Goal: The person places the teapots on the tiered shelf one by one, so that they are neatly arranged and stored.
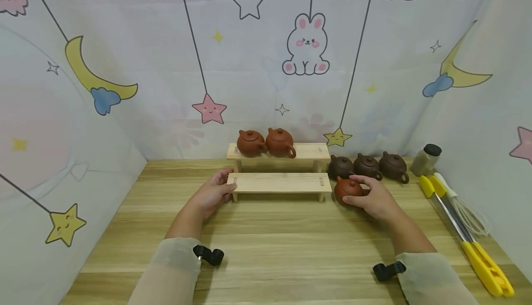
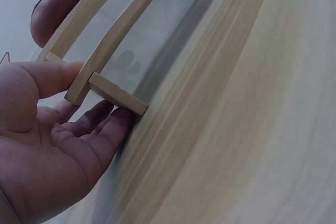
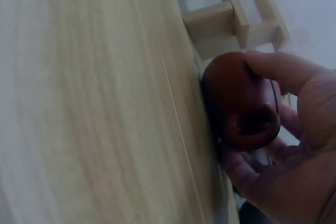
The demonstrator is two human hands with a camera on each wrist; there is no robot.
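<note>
My left hand (image 1: 212,195) grips the left end of the front wooden stand (image 1: 278,182). In the left wrist view its thumb (image 2: 52,77) lies on the stand's top board and the other fingers are by the leg (image 2: 118,93). Right of that stand, my right hand (image 1: 374,198) holds a reddish-brown clay teapot (image 1: 347,190) between thumb and fingers. The right wrist view shows this teapot (image 3: 231,87) low at the tabletop, its handle toward the camera; whether its base touches the wood I cannot tell. Two similar teapots, one left (image 1: 250,143) and one right (image 1: 280,141), stand on the rear stand (image 1: 309,150).
Three dark brown teapots (image 1: 367,166) stand in a row behind my right hand. Farther right are a black-lidded jar (image 1: 426,159), a whisk (image 1: 465,210) and yellow-handled tongs (image 1: 482,261). A printed cloth (image 1: 257,88) hangs behind the wooden table (image 1: 266,249) and at its sides.
</note>
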